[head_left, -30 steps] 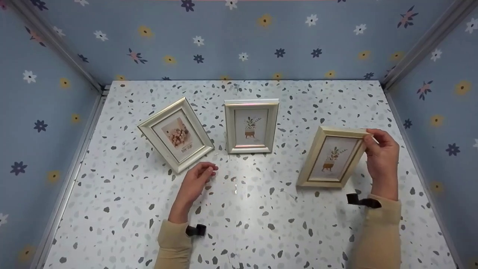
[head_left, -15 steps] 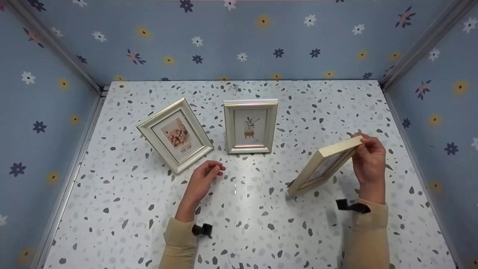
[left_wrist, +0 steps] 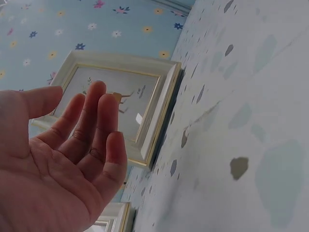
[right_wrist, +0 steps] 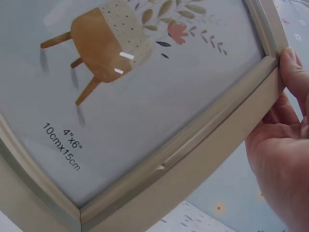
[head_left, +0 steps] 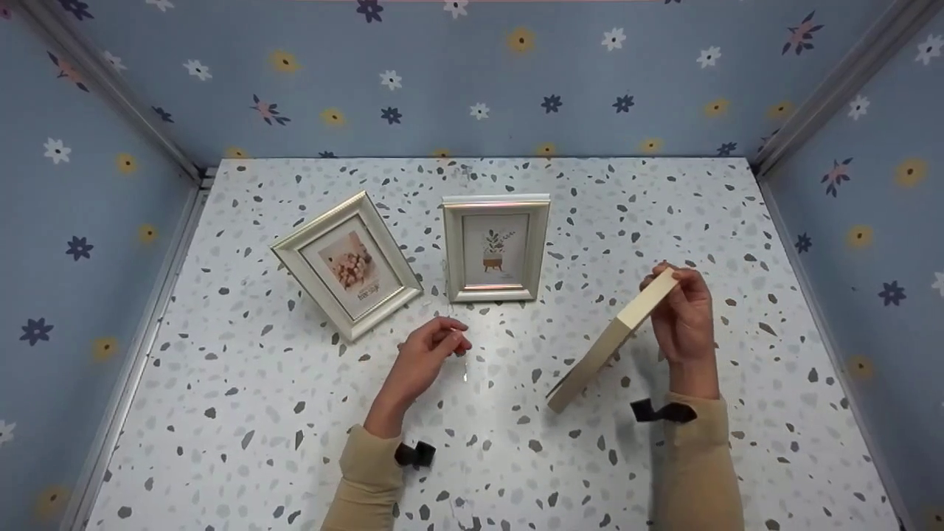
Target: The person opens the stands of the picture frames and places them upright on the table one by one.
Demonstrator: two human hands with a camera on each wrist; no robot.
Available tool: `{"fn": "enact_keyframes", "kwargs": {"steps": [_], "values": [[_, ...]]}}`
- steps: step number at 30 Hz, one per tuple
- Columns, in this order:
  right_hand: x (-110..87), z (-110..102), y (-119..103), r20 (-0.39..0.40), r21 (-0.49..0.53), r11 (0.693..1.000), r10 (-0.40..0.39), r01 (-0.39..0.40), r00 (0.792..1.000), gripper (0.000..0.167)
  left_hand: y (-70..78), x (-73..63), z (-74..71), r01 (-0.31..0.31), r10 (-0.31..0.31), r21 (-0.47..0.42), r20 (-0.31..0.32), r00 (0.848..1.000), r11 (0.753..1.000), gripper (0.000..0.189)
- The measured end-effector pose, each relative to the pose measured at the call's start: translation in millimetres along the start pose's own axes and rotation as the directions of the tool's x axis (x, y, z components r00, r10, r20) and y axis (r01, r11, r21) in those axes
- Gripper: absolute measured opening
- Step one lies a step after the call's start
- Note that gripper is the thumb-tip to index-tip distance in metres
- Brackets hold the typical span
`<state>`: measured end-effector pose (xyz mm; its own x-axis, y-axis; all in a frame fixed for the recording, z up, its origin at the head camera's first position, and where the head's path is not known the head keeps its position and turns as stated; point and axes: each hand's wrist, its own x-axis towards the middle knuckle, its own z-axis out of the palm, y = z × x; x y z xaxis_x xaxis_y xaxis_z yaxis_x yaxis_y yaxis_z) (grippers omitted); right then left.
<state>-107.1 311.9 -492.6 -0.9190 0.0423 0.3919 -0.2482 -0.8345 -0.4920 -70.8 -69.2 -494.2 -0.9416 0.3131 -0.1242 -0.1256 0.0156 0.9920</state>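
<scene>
My right hand point(head_left: 684, 324) pinches the top corner of a cream picture frame point(head_left: 611, 341), which stands edge-on and tilted in the head view. The right wrist view shows its front, with a plant print marked 4"x6", and the thumb point(right_wrist: 295, 72) on the border. Loosely curled and holding nothing, my left hand point(head_left: 426, 360) hovers over the table in front of two other frames. One silver-cream frame point(head_left: 497, 293) with a plant print stands upright at the middle. Another silver-cream frame point(head_left: 324, 295), with a flower photo, stands turned at the left.
A white speckled table point(head_left: 516, 472) lies beneath everything. Blue flowered walls point(head_left: 442, 74) close it in at the back and both sides, with metal rails point(head_left: 826, 88) at the corners.
My right hand has moved left with the picture frame and turned it from nearly front-facing to edge-on. The left hand has drifted right. Both other frames have stayed put.
</scene>
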Motion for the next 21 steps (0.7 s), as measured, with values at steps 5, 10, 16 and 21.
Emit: {"fn": "enact_keyframes", "kwargs": {"steps": [5, 10, 16, 21], "values": [[-1.3, 3.4, 10.2, 0.013, 0.085, 0.996, 0.032, -0.033, 0.999, 0.019, -0.1, 0.5, 18.5, -0.014, 0.010, 0.040, 0.096, 0.995, 0.999, 0.019], [-1.4, 6.0, 16.5, 0.015, 0.123, 0.991, 0.043, -0.044, 0.999, 0.018, 1.4, -1.5, 35.3, -0.057, 0.045, 0.063, 0.180, 0.983, 0.996, 0.018], [-2.5, 8.3, 21.7, 0.023, 0.199, 0.978, 0.053, -0.056, 0.998, 0.019, 2.2, -5.2, 49.3, -0.136, 0.097, 0.109, 0.306, 0.947, 0.985, 0.021], [-3.1, 10.5, 24.6, 0.035, 0.221, 0.973, 0.055, -0.061, 0.998, 0.019, 1.4, -6.8, 55.7, -0.212, 0.165, 0.064, 0.428, 0.889, 0.975, 0.027]]}}
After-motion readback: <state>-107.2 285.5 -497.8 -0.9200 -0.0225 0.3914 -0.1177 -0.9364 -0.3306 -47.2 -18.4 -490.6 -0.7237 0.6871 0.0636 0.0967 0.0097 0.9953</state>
